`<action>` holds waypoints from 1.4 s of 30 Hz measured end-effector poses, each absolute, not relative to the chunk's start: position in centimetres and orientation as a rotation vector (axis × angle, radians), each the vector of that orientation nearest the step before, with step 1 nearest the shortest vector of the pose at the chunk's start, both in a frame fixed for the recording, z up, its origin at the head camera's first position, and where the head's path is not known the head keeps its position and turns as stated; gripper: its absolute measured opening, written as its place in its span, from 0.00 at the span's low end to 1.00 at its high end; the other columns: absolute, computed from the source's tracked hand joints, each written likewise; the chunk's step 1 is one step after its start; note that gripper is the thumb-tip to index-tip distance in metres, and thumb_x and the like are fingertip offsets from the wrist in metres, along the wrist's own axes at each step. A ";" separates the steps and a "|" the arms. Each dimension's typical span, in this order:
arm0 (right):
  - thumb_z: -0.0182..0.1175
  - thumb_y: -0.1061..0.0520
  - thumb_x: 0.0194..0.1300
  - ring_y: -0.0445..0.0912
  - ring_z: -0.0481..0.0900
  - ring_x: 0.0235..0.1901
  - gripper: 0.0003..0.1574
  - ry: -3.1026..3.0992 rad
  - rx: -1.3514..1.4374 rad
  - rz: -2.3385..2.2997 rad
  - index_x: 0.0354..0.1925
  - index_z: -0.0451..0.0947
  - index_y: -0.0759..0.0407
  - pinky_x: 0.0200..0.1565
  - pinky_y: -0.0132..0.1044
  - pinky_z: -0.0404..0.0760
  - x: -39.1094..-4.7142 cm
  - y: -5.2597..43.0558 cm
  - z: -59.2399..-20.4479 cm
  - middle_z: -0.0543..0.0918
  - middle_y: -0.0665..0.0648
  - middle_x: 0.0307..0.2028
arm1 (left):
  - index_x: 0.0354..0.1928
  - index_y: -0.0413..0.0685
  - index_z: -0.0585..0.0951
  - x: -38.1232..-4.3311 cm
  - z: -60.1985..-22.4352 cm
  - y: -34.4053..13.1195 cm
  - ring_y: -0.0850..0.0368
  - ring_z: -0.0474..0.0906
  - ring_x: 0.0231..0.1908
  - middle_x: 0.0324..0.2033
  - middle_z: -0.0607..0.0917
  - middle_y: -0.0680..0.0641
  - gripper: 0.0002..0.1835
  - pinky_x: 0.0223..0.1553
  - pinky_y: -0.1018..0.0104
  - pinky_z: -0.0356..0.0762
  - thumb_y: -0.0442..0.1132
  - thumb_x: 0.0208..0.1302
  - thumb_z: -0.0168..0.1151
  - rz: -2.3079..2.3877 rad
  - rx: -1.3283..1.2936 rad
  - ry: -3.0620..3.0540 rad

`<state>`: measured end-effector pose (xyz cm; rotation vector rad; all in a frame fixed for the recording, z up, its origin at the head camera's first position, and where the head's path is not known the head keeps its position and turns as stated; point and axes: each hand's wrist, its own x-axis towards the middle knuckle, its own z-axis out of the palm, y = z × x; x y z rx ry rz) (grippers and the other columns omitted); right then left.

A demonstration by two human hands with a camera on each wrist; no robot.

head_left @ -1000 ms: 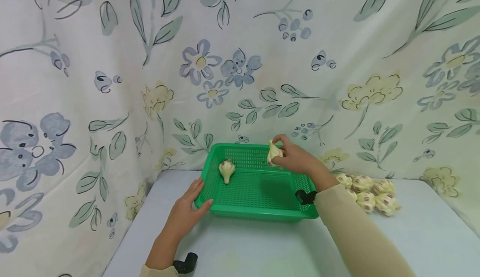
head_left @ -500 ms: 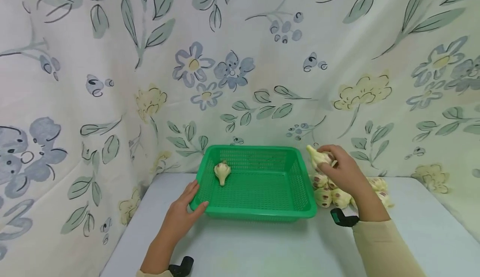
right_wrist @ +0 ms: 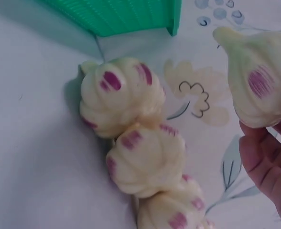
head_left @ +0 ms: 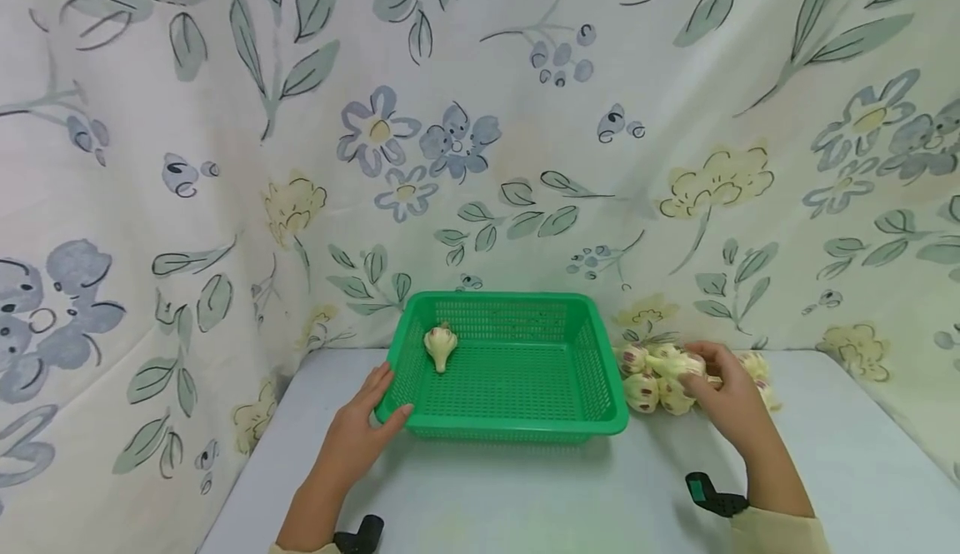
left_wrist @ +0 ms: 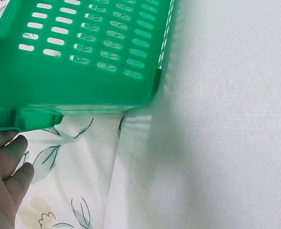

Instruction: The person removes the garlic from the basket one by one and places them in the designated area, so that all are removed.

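Observation:
My right hand [head_left: 731, 391] grips a garlic bulb [right_wrist: 262, 78], cream with purple patches, over a cluster of similar garlic bulbs [head_left: 642, 393] right of the basket. In the right wrist view several of these bulbs [right_wrist: 147, 160] lie in a row on the table, below and left of the held one. The green slotted plastic basket [head_left: 517, 425] stands mid-table with one garlic bulb [head_left: 440, 343] inside at its left back. My left hand [head_left: 357, 431] rests at the basket's left side, thumb by the front rim. In the left wrist view its fingers [left_wrist: 18, 183] are at the basket's rim.
A white table [head_left: 517, 496] carries everything. Behind and to the left hangs a curtain [head_left: 480, 146] printed with flowers and leaves, meeting the table's back edge. Black cameras [head_left: 716, 496] are strapped on both wrists.
My right hand has carried the garlic bulb from over the basket rightward and down to the cluster. My left hand stays by the basket. The head view has shifted slightly.

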<state>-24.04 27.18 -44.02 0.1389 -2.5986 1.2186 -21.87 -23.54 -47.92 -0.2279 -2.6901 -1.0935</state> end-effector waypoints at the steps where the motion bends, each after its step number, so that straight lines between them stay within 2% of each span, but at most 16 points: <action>1: 0.53 0.53 0.74 0.28 0.70 0.45 0.26 -2.605 0.139 1.224 0.64 0.66 0.63 0.35 0.31 0.83 -24.0 27.4 -44.2 0.71 0.64 0.60 | 0.73 0.46 0.65 -21.9 -47.9 -23.6 0.47 0.54 0.75 0.75 0.59 0.51 0.40 0.69 0.42 0.61 0.58 0.66 0.63 -1.092 -0.228 -2.691; 3: 0.54 0.52 0.74 0.35 0.71 0.50 0.26 -2.630 0.141 1.240 0.64 0.67 0.62 0.35 0.32 0.83 -23.8 27.7 -44.4 0.69 0.64 0.62 | 0.73 0.47 0.64 -22.0 -47.9 -23.7 0.48 0.53 0.75 0.76 0.58 0.51 0.39 0.69 0.42 0.61 0.57 0.66 0.63 -1.095 -0.226 -2.691; 8: 0.59 0.50 0.70 0.61 0.72 0.56 0.31 -2.728 0.150 1.269 0.65 0.67 0.61 0.37 0.38 0.80 -23.6 28.2 -44.2 0.67 0.66 0.64 | 0.74 0.47 0.64 -22.0 -47.8 -23.9 0.47 0.53 0.75 0.76 0.58 0.51 0.39 0.69 0.41 0.60 0.58 0.66 0.62 -1.092 -0.233 -2.689; 14: 0.64 0.49 0.66 0.70 0.70 0.58 0.33 -2.824 0.187 1.266 0.64 0.70 0.62 0.42 0.51 0.81 -23.2 28.5 -44.4 0.65 0.68 0.66 | 0.74 0.48 0.64 -21.9 -47.7 -23.8 0.47 0.53 0.75 0.76 0.58 0.52 0.41 0.69 0.40 0.60 0.63 0.66 0.59 -1.084 -0.228 -2.697; 20: 0.66 0.45 0.64 0.67 0.74 0.58 0.34 -2.892 0.180 1.320 0.63 0.72 0.59 0.41 0.48 0.82 -23.2 28.7 -45.1 0.69 0.67 0.65 | 0.74 0.47 0.64 -21.9 -47.5 -23.7 0.46 0.53 0.75 0.76 0.59 0.49 0.41 0.68 0.40 0.61 0.63 0.66 0.59 -1.074 -0.235 -2.696; 29: 0.68 0.42 0.62 0.61 0.78 0.56 0.37 -2.969 0.158 1.317 0.62 0.74 0.58 0.43 0.51 0.81 -23.3 29.0 -45.8 0.71 0.68 0.64 | 0.74 0.47 0.64 -21.9 -47.5 -23.6 0.46 0.53 0.75 0.76 0.59 0.50 0.40 0.68 0.40 0.61 0.59 0.67 0.61 -1.069 -0.217 -2.713; 36: 0.69 0.43 0.60 0.61 0.78 0.55 0.31 -2.987 0.195 1.280 0.57 0.78 0.56 0.44 0.53 0.82 -23.3 29.0 -46.3 0.79 0.63 0.58 | 0.74 0.48 0.64 -21.9 -47.7 -23.6 0.46 0.53 0.75 0.76 0.59 0.50 0.41 0.68 0.39 0.61 0.63 0.66 0.59 -1.079 -0.221 -2.718; 42: 0.71 0.43 0.58 0.56 0.79 0.52 0.30 -2.999 0.190 1.228 0.54 0.79 0.55 0.42 0.47 0.81 -23.2 29.0 -46.8 0.81 0.60 0.54 | 0.74 0.48 0.64 -21.9 -47.9 -23.5 0.46 0.53 0.75 0.76 0.58 0.51 0.41 0.69 0.40 0.61 0.64 0.66 0.58 -1.072 -0.229 -2.720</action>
